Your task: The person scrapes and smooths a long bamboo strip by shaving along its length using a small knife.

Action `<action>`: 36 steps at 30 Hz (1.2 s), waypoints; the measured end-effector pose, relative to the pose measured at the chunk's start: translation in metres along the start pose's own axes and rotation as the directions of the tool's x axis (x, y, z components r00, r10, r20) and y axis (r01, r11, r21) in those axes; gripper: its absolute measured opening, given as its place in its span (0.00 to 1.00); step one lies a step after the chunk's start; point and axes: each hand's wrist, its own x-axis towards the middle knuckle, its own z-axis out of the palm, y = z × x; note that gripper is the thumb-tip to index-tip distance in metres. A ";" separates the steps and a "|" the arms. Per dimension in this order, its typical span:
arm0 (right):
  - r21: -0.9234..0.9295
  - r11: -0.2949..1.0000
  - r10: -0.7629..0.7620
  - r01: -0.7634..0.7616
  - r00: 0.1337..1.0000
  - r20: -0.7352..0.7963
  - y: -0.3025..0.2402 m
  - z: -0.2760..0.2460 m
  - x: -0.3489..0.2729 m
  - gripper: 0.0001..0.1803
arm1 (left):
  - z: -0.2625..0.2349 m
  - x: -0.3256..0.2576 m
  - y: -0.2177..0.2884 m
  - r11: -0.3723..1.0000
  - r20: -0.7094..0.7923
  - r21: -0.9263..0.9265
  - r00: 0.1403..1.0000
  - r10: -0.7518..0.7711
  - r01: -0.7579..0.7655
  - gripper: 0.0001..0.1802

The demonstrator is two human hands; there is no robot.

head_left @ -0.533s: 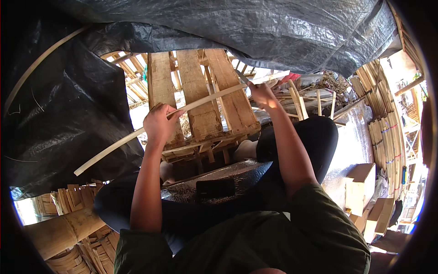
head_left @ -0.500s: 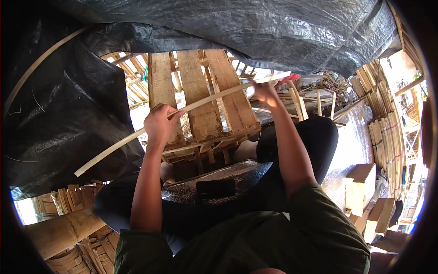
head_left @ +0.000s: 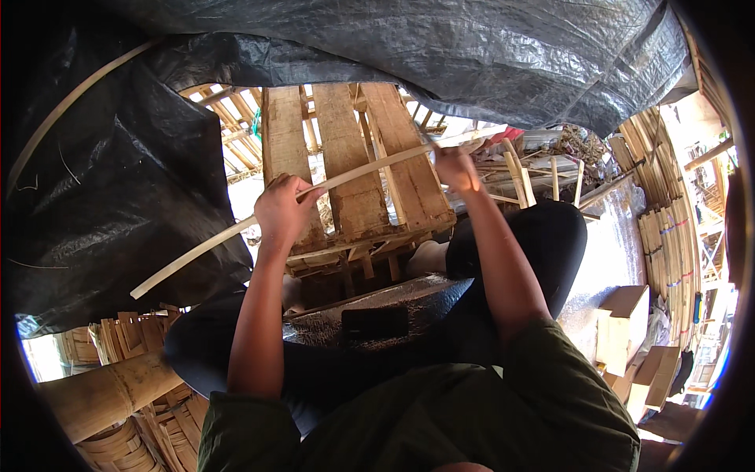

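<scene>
Pale narrow strip, bamboo by the look, lies out in front of the person, crossing above the slatted wooden bench. Long axis about 8 to 2 o'clock, slight bend. Left hand grasps it left of mid-length, thumb and fingers pinched; the free tail runs off toward 8 o'clock, over the black tarp. From the left hand the longer stretch goes toward 2 o'clock, up to the right hand. Right hand is nearer the upper end, left nearer the lower. Right hand's fingers are curled, seemingly round a dark narrow tool, blade-like but blurred; can't tell whether its edge touches the strip.

Key relation, my judgement: tool crosses the strip near the right hand, left hand anchoring at 8–9 o'clock from it. Brands, labels, writing: none legible.
</scene>
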 end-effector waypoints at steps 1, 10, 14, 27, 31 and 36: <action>0.158 0.950 0.256 -0.269 0.961 0.100 -0.067 -0.014 -0.017 0.36 | -0.006 -0.010 -0.016 0.997 0.012 0.046 0.998 -0.056 0.055 0.18; 0.057 0.997 0.066 -0.054 0.969 -0.238 -0.012 0.001 0.002 0.29 | -0.002 -0.005 -0.013 1.000 -0.024 -0.005 1.000 0.003 -0.003 0.17; 0.154 0.915 0.404 -0.374 0.864 -0.302 0.011 -0.030 0.006 0.31 | 0.001 0.001 -0.006 0.998 0.056 -0.028 0.997 -0.050 0.052 0.17; 0.419 0.768 0.495 -0.484 0.864 0.090 0.010 -0.043 0.011 0.32 | -0.003 0.003 -0.007 0.998 0.032 -0.021 0.997 -0.065 0.066 0.17; 0.201 0.956 0.260 -0.214 0.934 -0.243 0.089 -0.026 0.038 0.32 | 0.011 0.011 0.002 0.997 0.009 -0.071 1.000 0.007 -0.006 0.17; 0.698 0.467 0.582 -0.543 0.783 0.219 0.051 -0.037 0.041 0.24 | -0.006 -0.001 -0.012 0.997 0.029 -0.008 0.997 -0.076 0.076 0.17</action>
